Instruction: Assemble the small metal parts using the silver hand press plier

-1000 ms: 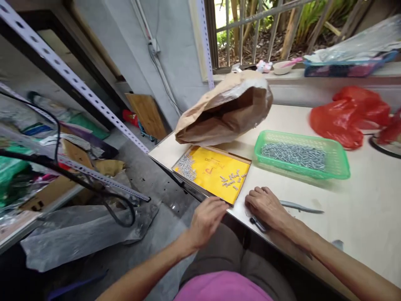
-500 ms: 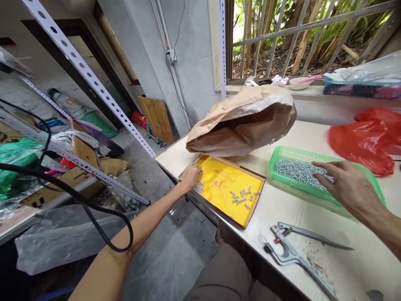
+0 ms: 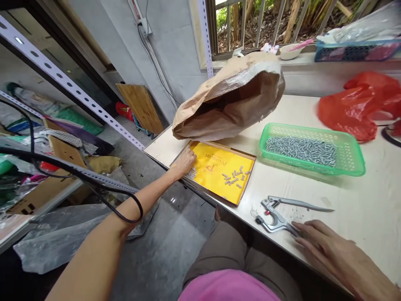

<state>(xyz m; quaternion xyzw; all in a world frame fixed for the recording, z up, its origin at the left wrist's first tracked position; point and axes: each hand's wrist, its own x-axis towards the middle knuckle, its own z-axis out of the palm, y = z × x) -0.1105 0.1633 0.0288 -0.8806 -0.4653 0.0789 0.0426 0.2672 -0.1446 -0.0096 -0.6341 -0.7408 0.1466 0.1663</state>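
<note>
on yellow sheet (image 3: pixel 216 179), red "p" (image 3: pixel 209 168), blurred lettering (image 3: pixel 216 159), left grip (image 3: pixel 184 162) curled at screws (image 3: pixel 191 174), right grip (image 3: pixel 328 246) loose at pliers (image 3: pixel 276 218), holds unclear

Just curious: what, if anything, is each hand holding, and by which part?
The right hand partly hides one handle of the pliers, grip unclear. Whether the left hand holds any small metal pieces cannot be told.

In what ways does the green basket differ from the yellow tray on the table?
The green basket has high, perforated walls; the yellow tray has a low rim. Metal pieces cover most of the basket's floor, but only parts of the tray's. The left hand is at the tray's left end; no hand touches the basket. Both rest on the table.
</note>
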